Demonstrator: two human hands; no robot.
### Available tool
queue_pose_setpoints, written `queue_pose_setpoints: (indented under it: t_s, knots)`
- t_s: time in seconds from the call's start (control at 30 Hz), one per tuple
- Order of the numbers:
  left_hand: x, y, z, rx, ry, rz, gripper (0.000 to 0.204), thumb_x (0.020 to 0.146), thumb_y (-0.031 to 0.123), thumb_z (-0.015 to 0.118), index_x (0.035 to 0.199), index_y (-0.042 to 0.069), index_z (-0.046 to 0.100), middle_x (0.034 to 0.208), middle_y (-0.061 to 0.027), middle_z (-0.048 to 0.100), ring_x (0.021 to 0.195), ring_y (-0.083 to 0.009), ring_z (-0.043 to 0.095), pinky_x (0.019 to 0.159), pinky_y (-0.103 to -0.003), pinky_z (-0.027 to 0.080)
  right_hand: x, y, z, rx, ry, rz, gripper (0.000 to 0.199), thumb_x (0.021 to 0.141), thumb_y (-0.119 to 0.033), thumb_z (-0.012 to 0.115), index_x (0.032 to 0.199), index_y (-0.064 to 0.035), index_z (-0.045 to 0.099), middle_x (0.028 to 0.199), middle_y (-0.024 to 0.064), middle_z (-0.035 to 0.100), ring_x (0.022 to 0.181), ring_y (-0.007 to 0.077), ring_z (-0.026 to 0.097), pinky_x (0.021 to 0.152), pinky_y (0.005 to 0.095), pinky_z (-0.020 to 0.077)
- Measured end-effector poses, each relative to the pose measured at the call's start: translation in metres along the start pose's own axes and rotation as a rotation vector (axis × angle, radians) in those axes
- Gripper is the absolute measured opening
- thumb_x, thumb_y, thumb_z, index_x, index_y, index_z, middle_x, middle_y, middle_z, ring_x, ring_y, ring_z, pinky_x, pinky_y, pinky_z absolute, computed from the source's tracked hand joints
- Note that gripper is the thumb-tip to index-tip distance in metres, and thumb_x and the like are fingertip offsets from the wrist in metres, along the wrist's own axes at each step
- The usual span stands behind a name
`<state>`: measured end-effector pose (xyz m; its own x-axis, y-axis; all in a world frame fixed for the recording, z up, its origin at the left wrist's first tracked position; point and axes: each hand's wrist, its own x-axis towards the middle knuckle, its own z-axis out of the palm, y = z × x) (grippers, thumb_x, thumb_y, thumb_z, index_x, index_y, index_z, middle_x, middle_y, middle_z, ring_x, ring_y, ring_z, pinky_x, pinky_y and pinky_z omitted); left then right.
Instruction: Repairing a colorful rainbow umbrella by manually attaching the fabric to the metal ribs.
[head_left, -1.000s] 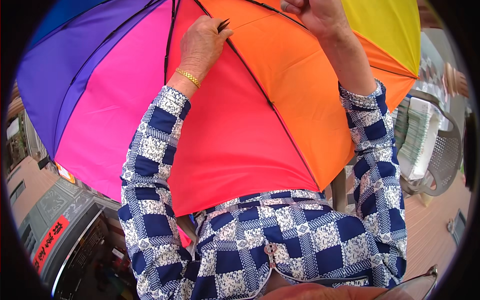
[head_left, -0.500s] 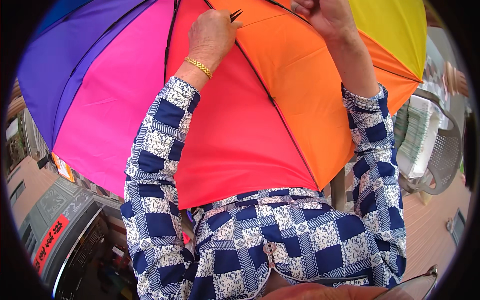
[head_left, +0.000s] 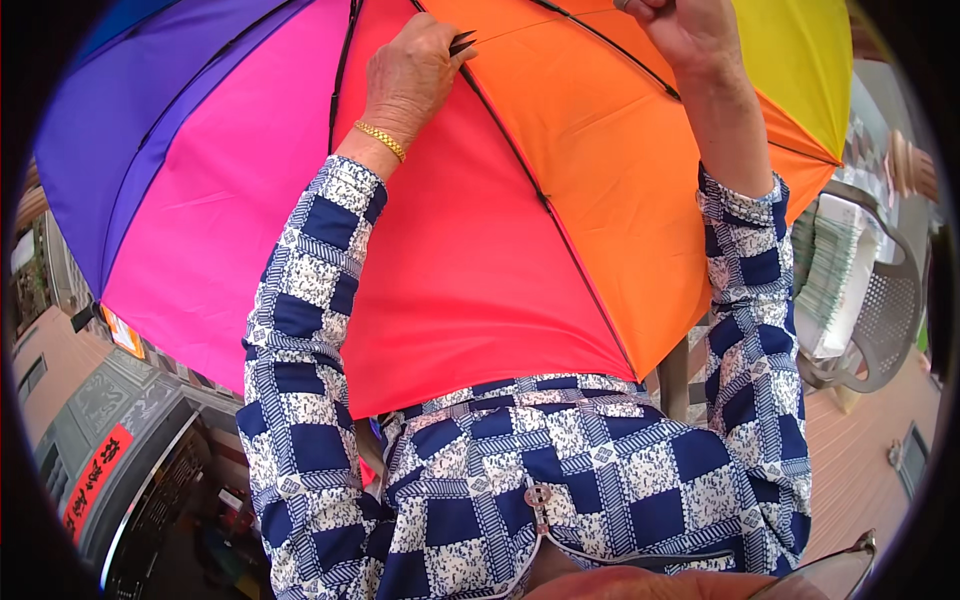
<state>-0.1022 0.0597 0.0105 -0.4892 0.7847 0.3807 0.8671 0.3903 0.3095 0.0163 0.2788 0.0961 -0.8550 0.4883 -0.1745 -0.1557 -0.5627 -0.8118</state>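
One open rainbow umbrella (head_left: 480, 250), panels purple, pink, red, orange, yellow, is being held: left hand (head_left: 410, 75) pinched on a black rib (head_left: 462, 44), right hand (head_left: 680, 30) clenched around a frame part.

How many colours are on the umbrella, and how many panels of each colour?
Umbrella panels in view, by colour:
blue: 1
purple: 1
pink: 1
red: 1
orange: 1
yellow: 1
Total: 6 colours, 6 panels; the top edge cuts off any others.
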Motion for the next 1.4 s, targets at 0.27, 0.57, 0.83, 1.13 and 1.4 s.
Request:
queue_pose_setpoints:
  t_s: [0.27, 0.57, 0.83, 1.13, 1.4]
  knots:
    - [0.002, 0.010, 0.006, 0.042, 0.025, -0.038, 0.022, 0.078, 0.029, 0.068, 0.079, 0.008, 0.060, 0.078, -0.0067, 0.056, 0.066, -0.0269, 0.060, 0.055, -0.038, 0.049, -0.024, -0.045, 0.017, -0.116, -0.042, -0.224, 0.009, 0.088, -0.010, 0.048, 0.095, -0.0053, 0.051, 0.057, -0.0030, 0.039, 0.042, 0.0076, 0.032, 0.041, 0.0228, 0.0287]
    - [-0.015, 0.007, -0.016, -0.153, 0.027, -0.206, 0.027, 0.077, 0.026, 0.068, 0.088, 0.005, 0.056, 0.081, -0.0112, 0.057, 0.072, -0.0318, 0.060, 0.061, -0.041, 0.049, -0.015, -0.030, -0.006, 0.392, -0.737, -0.123, 0.009, 0.089, -0.011, 0.047, 0.090, -0.0042, 0.053, 0.060, -0.0009, 0.042, 0.047, 0.0081, 0.036, 0.044, 0.0237, 0.0318]
    - [-0.013, 0.002, -0.031, 0.034, -0.191, -0.067, 0.027, 0.077, 0.026, 0.067, 0.088, 0.004, 0.056, 0.083, -0.0130, 0.057, 0.074, -0.0323, 0.059, 0.063, -0.041, 0.049, -0.044, -0.041, 0.015, -0.154, -0.330, -0.166, 0.017, 0.093, -0.011, 0.041, 0.101, 0.0001, 0.052, 0.063, -0.0023, 0.041, 0.050, 0.0067, 0.035, 0.047, 0.0211, 0.0330]
    - [0.006, 0.013, -0.034, 0.204, -0.380, -0.038, 0.020, 0.080, 0.023, 0.064, 0.081, 0.004, 0.062, 0.082, -0.0133, 0.060, 0.078, -0.0307, 0.062, 0.064, -0.041, 0.050, -0.053, -0.038, 0.024, -0.168, -0.319, -0.155, 0.018, 0.093, -0.012, 0.041, 0.102, -0.0003, 0.052, 0.061, -0.0040, 0.036, 0.047, 0.0055, 0.029, 0.045, 0.0209, 0.0279]
    - [0.011, 0.009, -0.029, 0.191, -0.400, -0.030, 0.020, 0.079, 0.022, 0.064, 0.079, 0.002, 0.064, 0.079, -0.0152, 0.063, 0.077, -0.0313, 0.063, 0.064, -0.041, 0.051, -0.064, -0.044, 0.032, -0.081, -0.275, -0.181, 0.015, 0.092, -0.011, 0.042, 0.099, -0.0033, 0.052, 0.059, -0.0032, 0.038, 0.045, 0.0065, 0.030, 0.044, 0.0214, 0.0288]
